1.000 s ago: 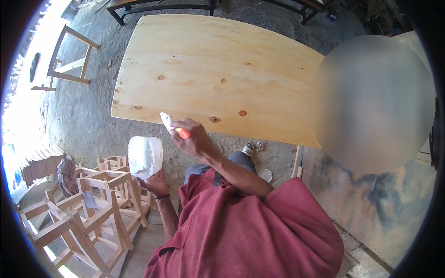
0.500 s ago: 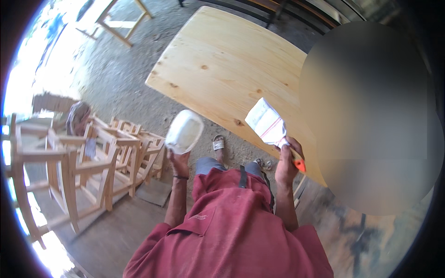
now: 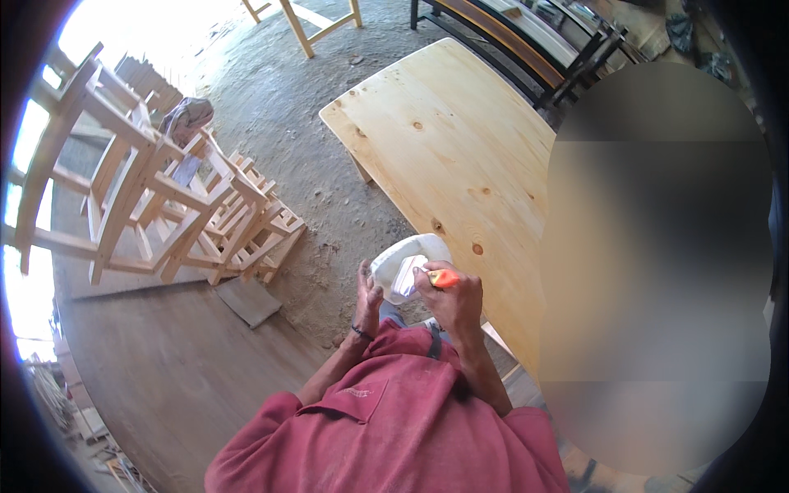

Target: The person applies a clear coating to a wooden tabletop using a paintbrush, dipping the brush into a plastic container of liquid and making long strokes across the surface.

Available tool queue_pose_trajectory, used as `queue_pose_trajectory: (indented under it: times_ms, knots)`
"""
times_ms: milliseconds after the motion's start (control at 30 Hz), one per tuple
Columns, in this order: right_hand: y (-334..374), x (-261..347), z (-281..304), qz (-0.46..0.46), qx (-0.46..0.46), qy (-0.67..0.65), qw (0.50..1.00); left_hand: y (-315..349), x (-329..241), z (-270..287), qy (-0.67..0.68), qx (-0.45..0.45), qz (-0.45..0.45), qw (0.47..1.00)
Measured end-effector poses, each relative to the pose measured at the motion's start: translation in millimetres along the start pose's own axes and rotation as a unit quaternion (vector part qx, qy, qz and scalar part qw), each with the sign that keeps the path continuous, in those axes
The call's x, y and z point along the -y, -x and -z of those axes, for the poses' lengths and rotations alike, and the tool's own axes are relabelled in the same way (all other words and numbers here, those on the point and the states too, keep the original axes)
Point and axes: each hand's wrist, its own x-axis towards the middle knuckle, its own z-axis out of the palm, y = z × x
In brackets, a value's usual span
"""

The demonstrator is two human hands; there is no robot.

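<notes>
My left hand (image 3: 367, 297) grips a white plastic tub (image 3: 426, 244) by its near left side, the fingers partly hidden beneath it. In my right hand (image 3: 457, 302) is a wide paintbrush (image 3: 444, 278) with an orange handle tip. Its pale, flat head points down into the tub's mouth, and whatever the tub contains cannot be made out. Just beyond both hands lies a pale, knotty wooden tabletop (image 3: 460, 148) with rounded corners; neither hand touches it.
Unfinished wooden chair frames (image 3: 148, 189) are stacked at the left, with a crumpled cloth (image 3: 187, 117) on them. A dark metal-framed bench (image 3: 501, 41) stands behind the table. A flat grey board (image 3: 249, 301) lies on the floor. A blurred patch covers the right side.
My right hand has brought the paintbrush leftward from over the tabletop into the tub. The tub has come closer to my body and to the right. My head view has shifted.
</notes>
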Motion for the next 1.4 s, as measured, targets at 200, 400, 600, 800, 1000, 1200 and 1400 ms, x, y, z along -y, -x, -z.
queue_pose_trajectory:
  times_ms: [200, 400, 600, 800, 1000, 1200, 1400]
  knots:
    - [14.3, -6.5, -22.8, 0.04, 0.039, 0.179, 0.982, 32.2, 4.9, -10.0, -0.033, 0.024, 0.008, 0.999]
    - [22.5, -0.7, -11.9, 0.106, 0.033, 0.172, 0.979, 40.1, 11.0, -3.8, -0.018, -0.002, 0.005, 1.0]
    - [18.7, 24.6, 39.9, 0.226, 0.063, 0.067, 0.97, 31.2, 2.0, -5.0, 0.004, -0.063, 0.053, 0.997]
    - [10.4, 15.4, 70.5, 0.388, 0.046, -0.007, 0.92, 13.1, -16.7, -8.7, 0.016, -0.043, 0.012, 0.999]
    - [6.2, -20.2, 53.5, 0.37, 0.001, -0.114, 0.922, 8.9, -56.7, -27.1, 0.036, -0.027, 0.005, 0.999]
    - [6.4, -39.0, 34.9, 0.283, -0.031, -0.268, 0.92, 0.7, -57.2, -20.4, 0.046, -0.043, -0.001, 0.998]
    - [12.3, -54.5, 10.1, 0.224, -0.091, -0.337, 0.91, 3.9, -62.5, -21.6, 0.047, -0.062, 0.01, 0.997]
